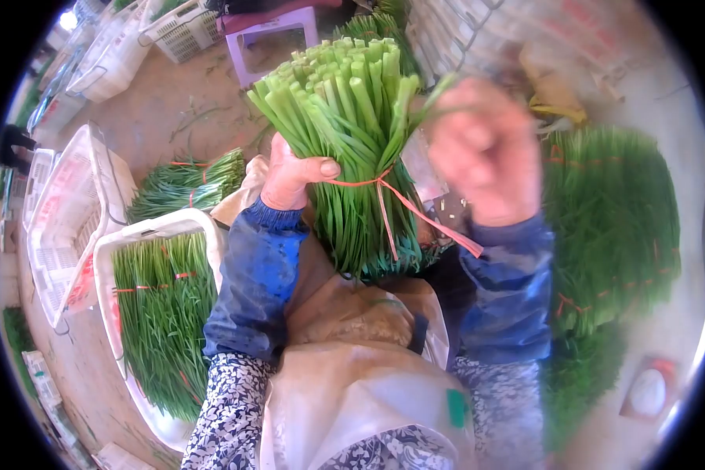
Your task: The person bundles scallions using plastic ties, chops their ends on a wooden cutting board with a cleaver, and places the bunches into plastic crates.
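Observation:
A thick bundle of garlic scapes (345, 102) stands upright in front of me, pale cut ends up and dark green tips down. My left hand (294, 174) is closed round its left side, the thumb lying across the front. An orange-red tie (356, 182) circles the bundle at thumb height, and its loose ends hang down to the right. To the right of the bundle my right hand (482, 149) is raised and smeared by motion. Its fingers look curled, and a single green stalk (439, 94) runs from them towards the bundle's top.
On the left, a white crate (102, 294) holds tied green bundles, near another white crate (63, 235). More bundles (188, 184) lie on the floor behind. A large green stack (611, 227) is at the right. A purple stool (270, 35) stands at the back.

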